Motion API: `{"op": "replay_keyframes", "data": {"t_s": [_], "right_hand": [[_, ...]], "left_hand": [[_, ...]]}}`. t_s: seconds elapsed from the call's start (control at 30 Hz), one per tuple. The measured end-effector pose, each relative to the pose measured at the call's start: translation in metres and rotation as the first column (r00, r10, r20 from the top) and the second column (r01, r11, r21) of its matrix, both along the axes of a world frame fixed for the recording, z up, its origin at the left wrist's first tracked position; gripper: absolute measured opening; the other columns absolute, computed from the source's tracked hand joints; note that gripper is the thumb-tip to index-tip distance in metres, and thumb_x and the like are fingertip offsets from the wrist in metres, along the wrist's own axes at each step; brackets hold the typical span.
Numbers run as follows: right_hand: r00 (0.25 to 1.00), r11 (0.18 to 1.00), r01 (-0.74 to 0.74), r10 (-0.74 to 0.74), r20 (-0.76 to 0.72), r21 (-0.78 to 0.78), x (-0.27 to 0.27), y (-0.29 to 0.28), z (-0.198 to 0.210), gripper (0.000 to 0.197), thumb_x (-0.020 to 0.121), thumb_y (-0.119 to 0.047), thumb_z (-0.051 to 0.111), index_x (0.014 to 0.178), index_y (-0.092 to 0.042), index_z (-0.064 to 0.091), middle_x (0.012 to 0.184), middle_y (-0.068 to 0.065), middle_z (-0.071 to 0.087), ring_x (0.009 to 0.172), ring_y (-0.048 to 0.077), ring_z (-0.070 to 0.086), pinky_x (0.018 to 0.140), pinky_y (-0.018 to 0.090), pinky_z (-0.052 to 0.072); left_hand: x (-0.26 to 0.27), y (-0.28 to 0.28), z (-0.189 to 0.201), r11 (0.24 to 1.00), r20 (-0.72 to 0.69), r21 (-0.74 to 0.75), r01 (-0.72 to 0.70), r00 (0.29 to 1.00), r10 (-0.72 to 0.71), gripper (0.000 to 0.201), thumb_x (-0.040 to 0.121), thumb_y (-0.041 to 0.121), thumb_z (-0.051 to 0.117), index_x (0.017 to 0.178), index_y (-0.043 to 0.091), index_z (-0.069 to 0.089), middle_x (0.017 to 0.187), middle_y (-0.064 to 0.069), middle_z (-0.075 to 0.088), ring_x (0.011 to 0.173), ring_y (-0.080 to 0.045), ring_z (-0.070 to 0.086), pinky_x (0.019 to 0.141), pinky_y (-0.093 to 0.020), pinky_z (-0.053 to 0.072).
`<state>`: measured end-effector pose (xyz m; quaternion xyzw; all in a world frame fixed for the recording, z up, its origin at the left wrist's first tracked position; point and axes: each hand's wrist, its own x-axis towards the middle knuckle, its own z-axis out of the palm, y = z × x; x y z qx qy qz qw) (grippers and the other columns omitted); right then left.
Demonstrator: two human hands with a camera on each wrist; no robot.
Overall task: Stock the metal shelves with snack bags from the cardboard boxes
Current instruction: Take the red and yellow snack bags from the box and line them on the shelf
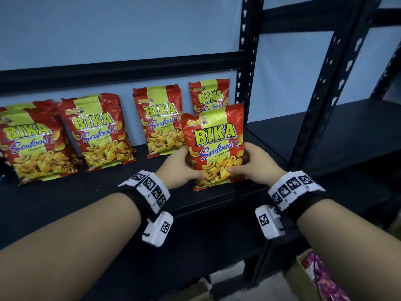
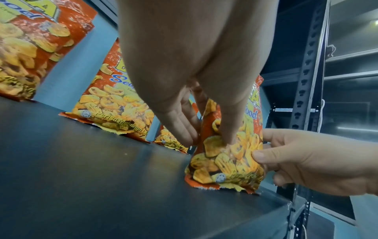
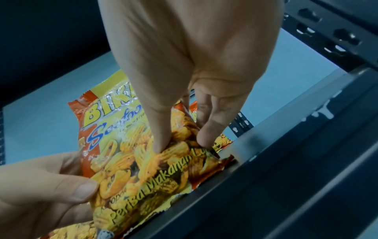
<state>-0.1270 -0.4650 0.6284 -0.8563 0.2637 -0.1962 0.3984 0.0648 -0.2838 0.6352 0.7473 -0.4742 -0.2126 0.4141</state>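
from the head view you've got the bag upright near the shelf's front edge, at the right end by the post, left hand and right hand both clamped on its lower sides, thumbs on the front. this looks like the placing step: four bags stand along the back wall, and yours sits in front of the rightmost one. next i'd say slide it back and let go gently so it stands. left wrist view: your fingers curl behind the bag's left edge, bottom seam touching the shelf. right wrist view: thumb dents the glossy red and yellow film; it's puffy, crinkly, slippery-looking.
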Motion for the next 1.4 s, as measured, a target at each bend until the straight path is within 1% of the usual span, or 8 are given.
{"op": "replay_keyframes", "data": {"t_s": [0.13,0.37,0.6,0.73,0.93,1.1,1.3,1.4], "right_hand": [[0.999,0.999,0.041,-0.041,-0.019,-0.032,0.007,-0.023,0.002,0.044,0.075,-0.028,0.091,0.106,-0.033,0.059,0.096,-0.012,0.074,0.086,0.009,0.072,0.073,0.035,0.062],[0.985,0.987,0.136,-0.144,-0.092,-0.085,0.037,-0.071,0.006,0.047,0.073,-0.031,0.092,0.109,-0.027,0.062,0.099,-0.009,0.072,0.090,0.019,0.071,0.085,0.047,0.062],[0.932,0.952,0.244,-0.284,-0.226,-0.186,0.082,-0.120,0.016,0.056,0.069,-0.035,0.094,0.112,-0.018,0.063,0.103,0.001,0.071,0.092,0.024,0.069,0.083,0.038,0.060],[0.912,0.950,0.223,-0.283,-0.298,-0.220,0.111,-0.145,0.018,0.060,0.069,-0.038,0.094,0.112,-0.014,0.061,0.097,0.002,0.068,0.087,0.024,0.067,0.069,0.034,0.056],[0.902,0.957,0.255,-0.287,-0.323,-0.138,0.152,-0.170,0.011,0.072,0.055,-0.040,0.101,0.109,-0.009,0.065,0.096,0.010,0.073,0.085,0.031,0.072,0.078,0.049,0.063],[0.893,0.950,0.271,-0.309,-0.328,-0.157,0.174,-0.172,0.012,0.080,0.057,-0.046,0.099,0.112,0.001,0.064,0.095,0.015,0.073,0.083,0.034,0.073,0.076,0.048,0.064],[0.935,0.969,0.220,-0.179,-0.305,0.108,0.186,-0.184,0.009,0.066,0.074,-0.017,0.091,0.124,0.006,0.055,0.112,0.020,0.070,0.094,0.036,0.073,0.076,0.049,0.065],[0.935,0.981,0.174,-0.137,-0.327,0.089,0.196,-0.216,-0.011,0.066,0.063,-0.016,0.093,0.121,0.000,0.064,0.109,0.021,0.073,0.087,0.036,0.075,0.069,0.051,0.065]], "left_hand": [[0.005,-0.010,0.005,0.975,0.140,0.216,-0.046,0.990,0.016,0.102,0.055,0.050,0.096,0.141,0.024,0.048,0.132,0.007,0.063,0.118,-0.015,0.063,0.103,-0.039,0.053],[0.015,-0.009,0.005,0.785,0.302,0.585,-0.205,0.953,0.023,0.109,0.068,0.055,0.090,0.155,0.017,0.038,0.154,-0.002,0.046,0.137,-0.022,0.049,0.111,-0.038,0.044],[0.015,-0.014,0.007,0.723,0.315,0.642,-0.254,0.948,0.053,0.108,0.066,0.055,0.091,0.154,0.020,0.040,0.152,-0.003,0.046,0.133,-0.024,0.052,0.109,-0.040,0.046],[0.015,-0.016,0.012,0.703,0.329,0.662,-0.261,0.944,0.041,0.106,0.065,0.057,0.091,0.152,0.022,0.041,0.148,-0.004,0.043,0.129,-0.026,0.053,0.105,-0.041,0.048],[0.015,-0.012,0.011,0.688,0.361,0.665,-0.290,0.932,0.043,0.105,0.058,0.066,0.090,0.144,0.026,0.046,0.137,-0.004,0.044,0.116,-0.026,0.056,0.094,-0.040,0.050],[0.015,-0.013,0.010,0.668,0.367,0.678,-0.306,0.929,0.054,0.104,0.058,0.065,0.090,0.144,0.027,0.045,0.139,-0.003,0.043,0.121,-0.029,0.054,0.101,-0.047,0.049],[0.018,-0.014,0.007,0.664,0.387,0.674,-0.326,0.920,0.059,0.106,0.053,0.069,0.090,0.142,0.030,0.047,0.135,-0.001,0.044,0.118,-0.028,0.055,0.100,-0.048,0.049],[0.018,-0.013,0.007,0.665,0.389,0.672,-0.326,0.919,0.057,0.106,0.054,0.069,0.090,0.143,0.030,0.046,0.136,0.000,0.044,0.120,-0.029,0.055,0.101,-0.048,0.049]]}}
